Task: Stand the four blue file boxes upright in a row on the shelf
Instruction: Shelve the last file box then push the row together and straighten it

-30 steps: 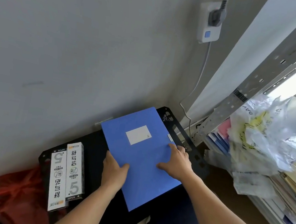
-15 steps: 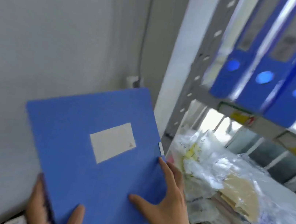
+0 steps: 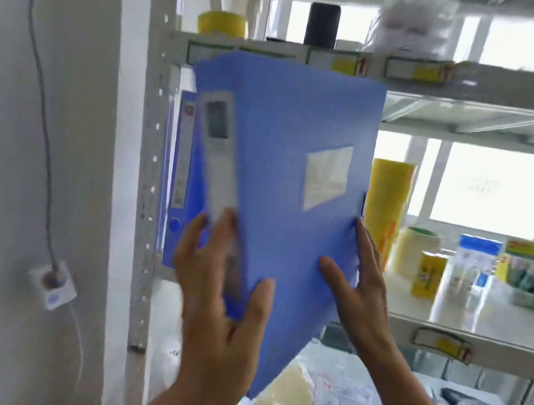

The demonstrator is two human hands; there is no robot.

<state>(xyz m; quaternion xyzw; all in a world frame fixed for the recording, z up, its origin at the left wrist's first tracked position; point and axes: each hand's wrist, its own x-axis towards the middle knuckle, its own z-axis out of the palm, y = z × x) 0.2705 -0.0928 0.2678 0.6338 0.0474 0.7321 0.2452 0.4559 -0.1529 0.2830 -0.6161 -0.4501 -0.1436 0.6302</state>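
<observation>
Blue file box [image 3: 283,177] gripped upright by left hand [image 3: 222,306] and right hand [image 3: 360,285], masking the shelf [image 3: 482,326] left end, another file box [image 3: 179,175] behind, yellow roll [image 3: 389,199] beside.

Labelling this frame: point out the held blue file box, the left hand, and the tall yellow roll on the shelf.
held blue file box [image 3: 286,156], head view, broad front face.
left hand [image 3: 216,302], head view, back of hand.
tall yellow roll [image 3: 389,193], head view, upper side.

Two blue file boxes [image 3: 281,169] [image 3: 180,172], two hands [image 3: 219,302] [image 3: 360,285], one yellow roll [image 3: 387,199].
</observation>
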